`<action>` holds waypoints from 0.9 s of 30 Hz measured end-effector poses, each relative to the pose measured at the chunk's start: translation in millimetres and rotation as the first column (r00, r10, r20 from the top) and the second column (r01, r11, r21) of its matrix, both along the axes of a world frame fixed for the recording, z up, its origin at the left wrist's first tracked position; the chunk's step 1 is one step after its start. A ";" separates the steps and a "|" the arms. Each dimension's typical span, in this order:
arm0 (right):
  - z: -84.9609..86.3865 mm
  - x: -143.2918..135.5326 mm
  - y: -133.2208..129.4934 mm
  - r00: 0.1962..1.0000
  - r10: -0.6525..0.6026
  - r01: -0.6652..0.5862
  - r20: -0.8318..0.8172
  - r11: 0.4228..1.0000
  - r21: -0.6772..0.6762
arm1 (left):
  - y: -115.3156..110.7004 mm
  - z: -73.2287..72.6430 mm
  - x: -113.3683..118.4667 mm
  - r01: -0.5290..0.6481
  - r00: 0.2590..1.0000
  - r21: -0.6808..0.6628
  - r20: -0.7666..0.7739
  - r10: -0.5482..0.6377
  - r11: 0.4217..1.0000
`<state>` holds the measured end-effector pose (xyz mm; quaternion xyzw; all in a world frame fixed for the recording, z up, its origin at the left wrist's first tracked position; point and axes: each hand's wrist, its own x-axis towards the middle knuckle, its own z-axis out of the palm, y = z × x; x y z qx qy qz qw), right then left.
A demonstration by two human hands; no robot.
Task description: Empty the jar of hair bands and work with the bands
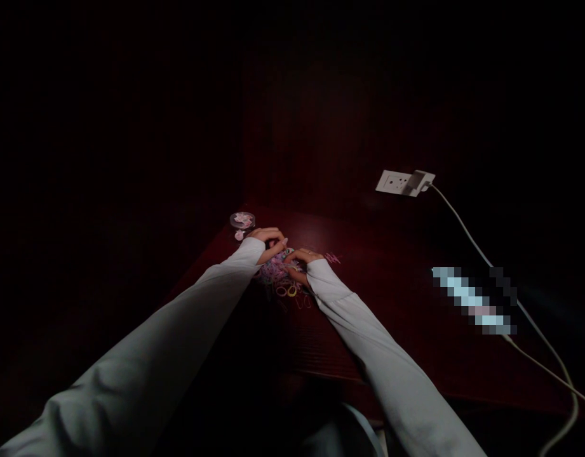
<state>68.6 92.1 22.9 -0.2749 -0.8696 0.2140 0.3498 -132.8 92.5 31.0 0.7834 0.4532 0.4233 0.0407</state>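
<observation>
The table [387, 324] looked like dark red wood, smooth, with a soft shine at the back and thin lines near the front. Both sleeves [368, 324] were pale cloth, soft and not shiny, with folds in them. The little bands [273, 273] in the heap looked thin and stretchy, maybe rubber, but it was too dark to be sure. The round box [242, 220] looked like clear, shiny plastic. The wall socket [392, 182] and the plug [422, 181] were smooth, pale, hard plastic. The cord [463, 225] looked smooth and bendy, with a plastic skin.
</observation>
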 end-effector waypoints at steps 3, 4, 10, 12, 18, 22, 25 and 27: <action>3.9 -0.9 -5.1 0.993 -0.028 0.015 -0.115 0.993 -0.113 | 0.0 0.8 -0.5 0.003 1.000 -0.004 0.008 -0.003 1.000; 4.4 -1.6 -6.1 0.988 -0.037 0.013 -0.148 0.988 -0.155 | -0.1 1.2 -0.7 0.005 1.000 -0.003 0.012 -0.005 1.000; 0.7 -5.1 -4.5 0.967 -0.078 -0.014 -0.241 0.933 -0.359 | -0.9 3.7 -1.0 0.018 1.000 -0.005 0.021 -0.018 1.000; -1.3 -5.1 -2.4 0.963 -0.075 -0.031 -0.260 0.924 -0.382 | -0.7 3.5 -1.1 0.019 1.000 0.007 0.025 -0.020 1.000; -3.7 -3.5 1.5 0.957 -0.055 -0.055 -0.284 0.930 -0.364 | -1.8 3.3 -0.6 0.038 0.998 0.016 0.054 -0.038 0.999; -1.5 -4.2 2.4 0.930 -0.111 -0.029 -0.350 0.928 -0.372 | -7.1 6.4 -0.2 0.041 0.995 0.033 0.087 -0.044 0.999; 1.0 -4.0 3.1 0.910 -0.149 -0.009 -0.387 0.926 -0.378 | -11.5 8.0 -1.3 0.045 0.999 0.005 0.011 -0.045 0.999; 3.0 -2.7 2.6 0.909 -0.155 0.000 -0.386 0.928 -0.372 | -13.6 7.7 -2.4 0.062 0.997 -0.013 -0.053 -0.063 0.998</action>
